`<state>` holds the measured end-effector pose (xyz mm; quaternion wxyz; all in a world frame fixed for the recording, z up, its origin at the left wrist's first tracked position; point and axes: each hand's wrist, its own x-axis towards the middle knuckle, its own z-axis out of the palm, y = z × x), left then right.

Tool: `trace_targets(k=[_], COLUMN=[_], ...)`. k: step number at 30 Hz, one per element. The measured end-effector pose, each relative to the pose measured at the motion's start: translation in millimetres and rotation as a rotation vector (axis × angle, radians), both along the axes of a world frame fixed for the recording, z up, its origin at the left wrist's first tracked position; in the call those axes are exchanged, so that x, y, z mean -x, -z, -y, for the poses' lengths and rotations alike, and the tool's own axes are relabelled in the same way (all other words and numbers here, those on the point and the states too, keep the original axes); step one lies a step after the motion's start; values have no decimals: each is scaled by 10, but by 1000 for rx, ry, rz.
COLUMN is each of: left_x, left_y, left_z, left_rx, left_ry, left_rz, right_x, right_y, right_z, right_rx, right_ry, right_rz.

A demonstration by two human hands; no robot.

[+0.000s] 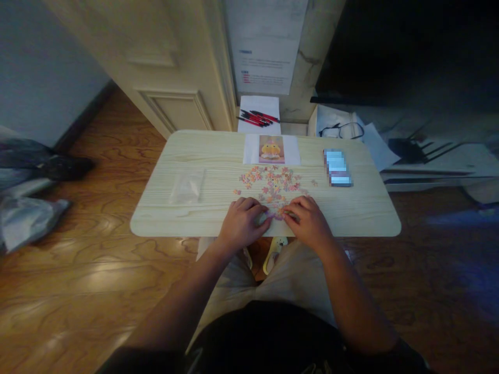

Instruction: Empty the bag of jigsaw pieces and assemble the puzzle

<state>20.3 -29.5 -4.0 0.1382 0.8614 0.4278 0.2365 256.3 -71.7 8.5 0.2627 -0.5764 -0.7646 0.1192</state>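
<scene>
A scatter of several small pink and orange jigsaw pieces (273, 182) lies in the middle of a pale wooden table (351, 213). My left hand (242, 221) and my right hand (307, 219) rest side by side at the table's near edge. Their curled fingertips meet over a few pieces (277, 213) between them. What each pinch holds is too small to make out. Behind the scatter a picture card (272, 149) with a yellow figure lies on a white sheet.
An empty clear plastic bag (187, 187) lies on the table's left part, a blurred-out stack of cards (337, 167) on its right part. Red and black pens (258, 118) lie on paper behind the table, next to a door. Wooden floor surrounds the table.
</scene>
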Motion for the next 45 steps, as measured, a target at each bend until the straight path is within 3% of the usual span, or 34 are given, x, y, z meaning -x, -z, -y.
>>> trace_targets(k=[9, 20, 27, 35, 45], left_x=[54, 31, 119, 37, 77], left_y=[46, 72, 35, 60, 80], left_z=[25, -10, 41, 30, 3], left_rx=[20, 24, 33, 13, 32], left_ry=[-19, -50, 133, 28, -61], left_rz=[136, 124, 97, 0, 240], right_x=[-30, 73, 55, 124, 284], right_y=[75, 59, 44, 27, -35], right_z=[62, 222, 235, 272, 83], right_rx=[-15, -4, -24, 2, -33], right_ry=[44, 41, 63, 41, 90], right_rz=[-5, -12, 4, 23, 44])
